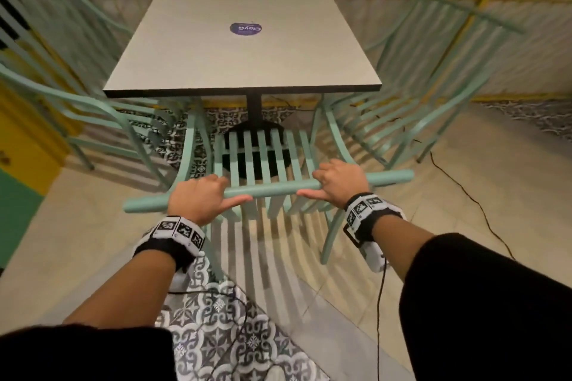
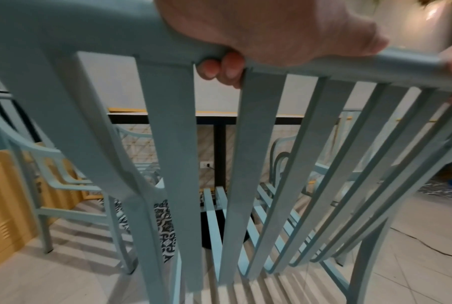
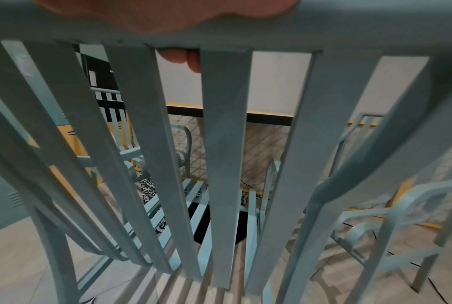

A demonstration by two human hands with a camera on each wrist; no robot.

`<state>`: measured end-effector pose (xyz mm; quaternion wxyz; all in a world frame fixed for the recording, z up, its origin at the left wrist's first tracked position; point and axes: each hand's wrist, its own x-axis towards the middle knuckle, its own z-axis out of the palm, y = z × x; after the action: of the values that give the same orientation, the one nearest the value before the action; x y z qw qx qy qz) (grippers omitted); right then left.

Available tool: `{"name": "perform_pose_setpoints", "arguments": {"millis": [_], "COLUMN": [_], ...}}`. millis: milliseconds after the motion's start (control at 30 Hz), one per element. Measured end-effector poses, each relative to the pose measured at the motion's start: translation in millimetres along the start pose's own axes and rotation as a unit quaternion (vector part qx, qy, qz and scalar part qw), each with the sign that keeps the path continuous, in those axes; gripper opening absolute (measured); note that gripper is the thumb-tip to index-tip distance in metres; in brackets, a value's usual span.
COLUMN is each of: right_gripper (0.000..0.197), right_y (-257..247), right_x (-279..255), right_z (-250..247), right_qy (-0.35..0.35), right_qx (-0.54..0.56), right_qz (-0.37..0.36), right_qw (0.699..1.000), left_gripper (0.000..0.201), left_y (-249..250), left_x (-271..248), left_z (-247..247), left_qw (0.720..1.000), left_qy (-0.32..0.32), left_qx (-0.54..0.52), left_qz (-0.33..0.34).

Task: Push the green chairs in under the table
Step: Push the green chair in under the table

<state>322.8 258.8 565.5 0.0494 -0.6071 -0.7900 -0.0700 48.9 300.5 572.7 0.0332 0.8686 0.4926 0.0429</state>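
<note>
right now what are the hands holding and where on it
Both hands grip the top rail of the near green chair: the left hand toward its left end, the right hand toward its right, fingers curled over it.

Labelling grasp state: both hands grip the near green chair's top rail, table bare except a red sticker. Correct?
Not quite: the sticker is purple, not red, as the head view shows. The rest holds: the left hand and right hand both grip the near chair's top rail, and the table carries nothing else.
</note>
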Motion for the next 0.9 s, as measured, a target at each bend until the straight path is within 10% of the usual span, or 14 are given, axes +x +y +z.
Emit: {"name": "perform_pose_setpoints", "arguments": {"millis": [367, 500, 567, 666, 766, 900], "right_gripper": [0.069, 0.050, 0.040, 0.033, 0.023, 0.021], "right_y": [-7.6, -1.6, 9.1, 50.5, 123.1, 236.0], "right_x": [21.3, -50.0, -113.6, -209.8, -290.0, -353.9], "right_z": [-3.9, 1.0, 15.9, 38.1, 47.4, 49.2], "right_qy": [-0.047, 0.117, 0.079, -0.136, -0.346, -0.381], "right_qx": [-0.008, 0.123, 0.151, 0.156, 0.150, 0.158], "right_qz": [0.042, 0.102, 0.140, 0.141, 0.217, 0.306], "right_qw": [0.998, 0.980, 0.975, 0.968, 0.900, 0.858], "left_gripper": [0.084, 0.042, 0.036, 0.031, 0.028, 0.029], "left_y": [-18.1, 56.8, 122.2, 207.7, 273.5, 343.1], "left_x": [17.5, -14.9, -33.4, -45.2, -31.8, 34.7], "left_z": [2.2, 21.6, 40.6, 85.3, 116.4, 145.4], "left_qw": [0.997, 0.994, 0.996, 0.901, 0.863, 0.860], "left_qy": [0.035, 0.097, -0.071, -0.399, -0.474, -0.481], "left_qx": [0.066, 0.031, -0.010, -0.103, -0.101, -0.131], "left_qz": [-0.002, -0.027, 0.050, 0.139, 0.146, 0.109]}}
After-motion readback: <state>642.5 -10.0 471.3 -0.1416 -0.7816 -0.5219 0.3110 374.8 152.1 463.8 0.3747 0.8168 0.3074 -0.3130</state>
